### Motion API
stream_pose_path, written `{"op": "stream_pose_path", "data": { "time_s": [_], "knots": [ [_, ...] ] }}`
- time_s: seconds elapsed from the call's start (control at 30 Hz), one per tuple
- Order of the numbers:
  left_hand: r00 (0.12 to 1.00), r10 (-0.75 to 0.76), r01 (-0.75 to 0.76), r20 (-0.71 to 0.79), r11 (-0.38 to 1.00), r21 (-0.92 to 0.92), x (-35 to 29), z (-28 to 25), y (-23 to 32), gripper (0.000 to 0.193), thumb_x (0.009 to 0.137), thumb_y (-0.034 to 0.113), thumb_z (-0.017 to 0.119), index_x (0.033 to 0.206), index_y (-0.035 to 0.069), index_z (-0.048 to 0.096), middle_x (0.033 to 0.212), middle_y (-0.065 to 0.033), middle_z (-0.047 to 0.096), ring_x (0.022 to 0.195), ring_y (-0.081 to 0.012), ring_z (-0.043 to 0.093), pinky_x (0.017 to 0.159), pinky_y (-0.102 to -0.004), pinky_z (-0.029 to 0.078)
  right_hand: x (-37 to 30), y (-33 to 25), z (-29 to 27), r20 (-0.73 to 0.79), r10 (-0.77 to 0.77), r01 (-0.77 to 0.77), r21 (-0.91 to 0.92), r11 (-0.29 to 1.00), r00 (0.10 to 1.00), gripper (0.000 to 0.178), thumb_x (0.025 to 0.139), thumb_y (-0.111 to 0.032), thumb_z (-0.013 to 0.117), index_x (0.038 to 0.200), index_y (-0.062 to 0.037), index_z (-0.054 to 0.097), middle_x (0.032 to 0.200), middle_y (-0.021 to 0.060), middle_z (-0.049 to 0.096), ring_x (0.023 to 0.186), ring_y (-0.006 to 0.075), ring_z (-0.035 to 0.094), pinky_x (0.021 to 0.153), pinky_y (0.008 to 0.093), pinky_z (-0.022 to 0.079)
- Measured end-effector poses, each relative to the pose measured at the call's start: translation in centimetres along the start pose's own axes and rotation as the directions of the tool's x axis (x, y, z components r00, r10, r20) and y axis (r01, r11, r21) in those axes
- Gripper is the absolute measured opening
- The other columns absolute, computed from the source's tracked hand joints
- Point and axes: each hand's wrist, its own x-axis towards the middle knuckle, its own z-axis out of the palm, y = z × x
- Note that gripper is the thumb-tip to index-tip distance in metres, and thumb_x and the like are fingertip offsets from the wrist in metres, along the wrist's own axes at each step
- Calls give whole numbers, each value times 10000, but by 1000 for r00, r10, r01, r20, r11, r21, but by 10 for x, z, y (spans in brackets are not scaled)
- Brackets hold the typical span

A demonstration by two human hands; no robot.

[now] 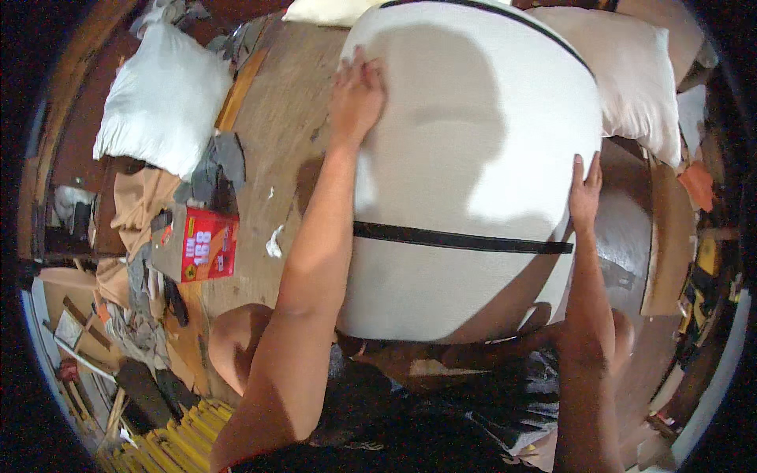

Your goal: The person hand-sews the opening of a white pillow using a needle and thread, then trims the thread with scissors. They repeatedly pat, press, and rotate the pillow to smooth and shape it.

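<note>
"White black-banded cushion (465,173): where did we have it?"

"Before our lap (355,398), between our forearms (319,229)."

"And our hold?"

"Wide: our left grip (359,98) lay spread on its upper left side, our right grip (585,193) along its right edge."

"The step?"

"Steadying, we judged; the next move called for even pressure from both sides."

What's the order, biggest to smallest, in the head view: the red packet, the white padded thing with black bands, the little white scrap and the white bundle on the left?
1. White padded thing
2. White bundle
3. Red packet
4. White scrap
</note>
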Motion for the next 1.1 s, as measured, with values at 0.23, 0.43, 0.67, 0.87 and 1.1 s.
{"op": "stream_pose_path", "data": {
  "time_s": [0.23,0.43,0.67,0.87,1.1],
  "knots": [
    [928,369,-354,46,840,411,-71,55,82,643,989,473,487,1578,222,430,1651,-312,221,1510,-576,155,1153,-787,30,-6,-23,5,25,-19,22,-91,996,1000,862,1004,-661,454,1633,-110,246,1621,313,283,1500,492,277,1216,523,282],
    [756,556,-642,344,733,226,-131,89,144,608,1032,376,449,1573,100,416,1642,-257,296,1530,-495,199,1233,-661,74,1,-23,4,12,-77,77,-86,993,997,804,1019,-614,476,1612,-97,312,1617,332,279,1494,515,278,1212,546,277],
    [513,745,-849,426,515,121,-213,137,147,490,956,282,522,1354,11,610,1496,-154,528,1432,-291,435,1259,-482,226,-38,-158,-9,201,-634,650,-18,760,746,564,1078,-434,452,1572,-162,429,1657,182,317,1530,439,258,1235,544,227],
    [470,766,-777,439,595,-207,-199,94,140,397,986,260,563,1295,28,655,1476,-153,556,1479,-298,395,1267,-467,235,6,-67,7,44,-472,468,-238,851,881,584,1081,-441,446,1595,-172,379,1649,236,295,1521,452,266,1234,563,204],
    [911,400,-352,98,880,-317,-94,3,92,346,939,273,679,1240,101,687,1395,-213,601,1338,-385,517,1154,-552,333,27,19,-4,71,-15,8,86,996,997,807,1049,-620,371,1630,-73,250,1670,241,241,1552,376,227,1250,459,206]
  ]
}}
